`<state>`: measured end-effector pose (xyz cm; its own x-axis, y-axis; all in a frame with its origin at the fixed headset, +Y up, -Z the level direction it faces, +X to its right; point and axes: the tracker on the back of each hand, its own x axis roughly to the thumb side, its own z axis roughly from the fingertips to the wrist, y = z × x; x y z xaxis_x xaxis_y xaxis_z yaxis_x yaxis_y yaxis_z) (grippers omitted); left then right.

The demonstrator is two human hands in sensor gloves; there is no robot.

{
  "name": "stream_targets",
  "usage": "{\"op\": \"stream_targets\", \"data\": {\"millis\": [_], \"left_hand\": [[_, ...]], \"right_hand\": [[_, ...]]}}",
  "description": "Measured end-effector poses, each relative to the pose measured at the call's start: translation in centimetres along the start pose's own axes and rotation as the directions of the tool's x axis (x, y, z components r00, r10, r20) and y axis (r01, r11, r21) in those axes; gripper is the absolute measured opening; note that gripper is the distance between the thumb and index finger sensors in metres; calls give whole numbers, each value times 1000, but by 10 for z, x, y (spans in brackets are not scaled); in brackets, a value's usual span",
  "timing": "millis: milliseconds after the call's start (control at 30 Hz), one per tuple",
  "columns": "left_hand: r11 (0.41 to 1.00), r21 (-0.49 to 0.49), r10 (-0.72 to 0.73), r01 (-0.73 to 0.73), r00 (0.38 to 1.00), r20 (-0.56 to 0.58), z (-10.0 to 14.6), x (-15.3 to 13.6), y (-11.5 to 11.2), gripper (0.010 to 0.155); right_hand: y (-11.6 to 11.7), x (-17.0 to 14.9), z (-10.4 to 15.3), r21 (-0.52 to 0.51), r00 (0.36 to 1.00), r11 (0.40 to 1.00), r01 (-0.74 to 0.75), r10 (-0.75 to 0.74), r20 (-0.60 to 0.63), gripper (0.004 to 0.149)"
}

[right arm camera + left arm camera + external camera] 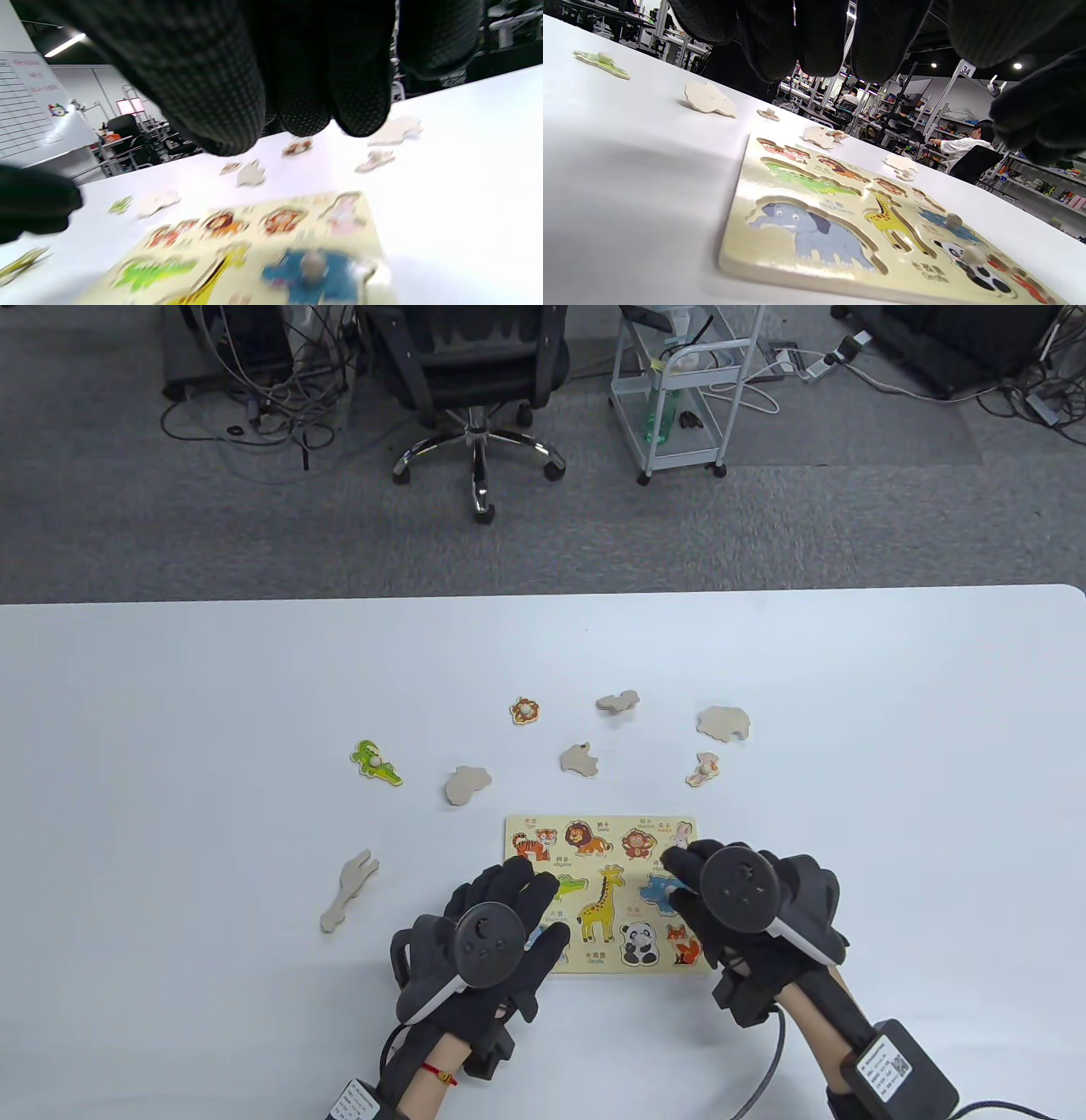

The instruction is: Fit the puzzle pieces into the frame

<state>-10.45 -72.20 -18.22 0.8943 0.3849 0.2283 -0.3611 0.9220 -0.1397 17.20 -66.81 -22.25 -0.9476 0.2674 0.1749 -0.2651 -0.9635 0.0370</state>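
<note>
Puzzle board lies flat at the near bench edge, animal slots captioned; only "Giraffe" reads. Left hand over board's left edge, right hand over its right; both grips released, fingers spread. Loose pieces, e.g. crocodile, lie beyond. Sign "34" in background.

— What do we see on the white tabletop?
— We see the puzzle frame near us. Behind it lie loose pieces: a green crocodile, a lion, a pink rabbit, and five plain wooden shapes turned face down.
</note>
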Motion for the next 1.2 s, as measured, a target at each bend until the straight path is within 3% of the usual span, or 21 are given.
{"op": "stream_targets", "data": {"millis": [167, 300, 700, 933, 1200], "left_hand": [[1000, 9, -30, 30, 1000, -1, 0, 0, 1, 65], [999, 14, -43, 43, 999, -8, 0, 0, 2, 65], [994, 37, -102, 103, 994, -26, 2, -3, 9, 65], [987, 59, -144, 146, 989, -44, 3, -5, 13, 65], [989, 31, -145, 147, 988, -51, 2, -9, 9, 65]], "right_hand": [[-22, -18, -33, -10, 991, 991, -132, 132, -14, 48], [-23, -30, -68, -6, 984, 984, -177, 177, -38, 47], [37, -52, -158, 175, 935, 931, -320, 340, -99, 47], [67, -64, -176, 247, 938, 925, -290, 325, -117, 43], [72, -59, -181, 248, 939, 918, -311, 337, -70, 45]]}}
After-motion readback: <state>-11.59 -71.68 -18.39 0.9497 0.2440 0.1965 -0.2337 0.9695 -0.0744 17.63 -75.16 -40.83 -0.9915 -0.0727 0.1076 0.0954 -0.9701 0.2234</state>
